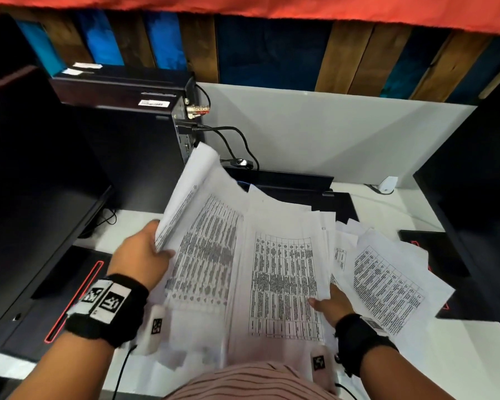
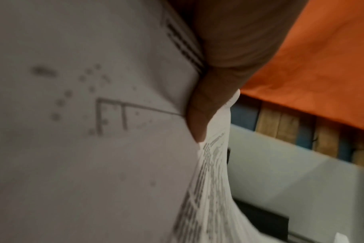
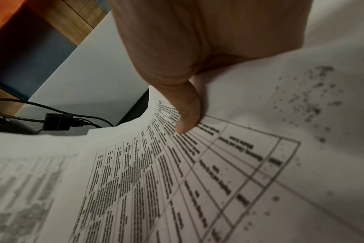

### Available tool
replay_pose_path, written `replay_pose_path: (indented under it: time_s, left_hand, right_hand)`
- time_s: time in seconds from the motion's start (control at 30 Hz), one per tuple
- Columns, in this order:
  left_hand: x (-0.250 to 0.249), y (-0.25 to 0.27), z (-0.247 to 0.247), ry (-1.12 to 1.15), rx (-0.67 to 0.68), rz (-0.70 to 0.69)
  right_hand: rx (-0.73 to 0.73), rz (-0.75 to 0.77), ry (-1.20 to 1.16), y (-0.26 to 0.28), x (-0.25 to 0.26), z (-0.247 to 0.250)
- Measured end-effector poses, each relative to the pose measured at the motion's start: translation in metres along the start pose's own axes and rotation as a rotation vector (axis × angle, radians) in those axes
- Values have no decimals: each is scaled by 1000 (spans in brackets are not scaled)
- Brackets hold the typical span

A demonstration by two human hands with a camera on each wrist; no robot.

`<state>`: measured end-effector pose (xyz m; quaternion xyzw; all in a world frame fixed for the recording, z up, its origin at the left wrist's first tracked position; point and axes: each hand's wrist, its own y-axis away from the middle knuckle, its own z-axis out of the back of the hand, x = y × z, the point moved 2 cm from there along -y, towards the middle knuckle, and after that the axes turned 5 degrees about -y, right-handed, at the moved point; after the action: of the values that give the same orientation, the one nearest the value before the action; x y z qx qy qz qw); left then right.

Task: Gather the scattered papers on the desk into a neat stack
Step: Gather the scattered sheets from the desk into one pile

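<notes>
Two hands hold one loose, fanned bundle of papers (image 1: 243,261) in the middle of the head view, lifted off the white desk (image 1: 468,350). At the far left of the frame stands a dark monitor (image 1: 26,168), and below it a black pad with a red line (image 1: 70,301) lies on the desk. Just right of that, the left hand (image 1: 142,255) grips the bundle's left edge, thumb on top of the printed page and the other fingers hidden behind the sheets; the left wrist view shows the thumb (image 2: 206,105) pressed against the paper (image 2: 83,131) with a curl of pages beside it. The bundle's upper left corner curls up in front of a black computer case (image 1: 145,134) with cables plugged into its side. How many sheets the bundle holds cannot be counted; two printed tables face up on it. At lower centre-right the right hand (image 1: 334,306) pinches the bundle's right edge, thumb on top; the right wrist view shows that thumb (image 3: 187,113) lying on a printed table (image 3: 177,172). Right of the hand, several more sheets (image 1: 387,278) lie overlapping on the desk, apart from the lifted bundle. A second dark monitor (image 1: 479,183) fills the far right edge.
</notes>
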<state>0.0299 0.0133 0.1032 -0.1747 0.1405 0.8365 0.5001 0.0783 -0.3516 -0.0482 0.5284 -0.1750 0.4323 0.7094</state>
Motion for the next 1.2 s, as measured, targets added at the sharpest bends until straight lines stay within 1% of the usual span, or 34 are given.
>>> replay_pose_path:
  time_s: [0.1,0.2,0.3,0.37,0.43,0.53,0.6,0.63,0.7,0.77,0.83,0.87,0.9,0.93,1.0,1.03,1.07,1.13,1.17,1.2]
  left_hand:
    - [-29,5,40,7,-141,-122]
    - [-58,14,76,72,-272,-217]
    - [-81,20,101,240,-367,-263]
    - [-92,19,106,413,-357,-285]
    - [-96,12,97,533,-310,-279]
    - [-87,-3,54,516,-214,-146]
    - [-80,-9,11,511,-84,-43]
    - [-74,-9,-10,516,-16,6]
    - [-59,-8,-56,542,100,68]
    - [-42,-5,-96,527,209,146]
    - [-26,-1,-128,477,322,250]
    - [-20,1,-139,462,364,293]
    - [-15,2,-148,462,380,320]
    - [-12,1,-154,473,360,336]
    - [-8,-2,-160,483,272,371]
    - [-9,-3,-163,453,280,377]
    - [-11,-2,-168,413,334,362]
    - [-18,3,-179,354,499,309]
    - [-20,4,-182,324,536,287]
    - [-21,4,-182,290,535,281]
  right_hand:
    - [3,-5,-18,0,1,1]
    - [5,-1,-9,-2,-2,0]
    - [9,-2,-23,-2,-2,0]
    - [18,1,-18,-1,-2,1]
    - [45,5,-47,2,1,3]
    - [76,-26,-137,7,6,6]
    - [73,-58,-160,9,9,12]
    - [85,-83,-226,9,7,13]
    - [118,-156,-324,11,6,14]
    - [140,-198,-362,14,7,14]
    - [148,-161,-361,16,10,11]
    - [138,-123,-327,17,12,10]
    - [126,-91,-289,15,11,8]
    - [98,-41,-263,17,14,7]
    - [71,20,-265,16,14,3]
    - [78,25,-254,16,14,0]
    - [81,37,-231,19,17,-4]
    - [90,58,-174,19,19,-10]
    - [83,65,-157,17,19,-10]
    - [66,81,-145,18,21,-9]
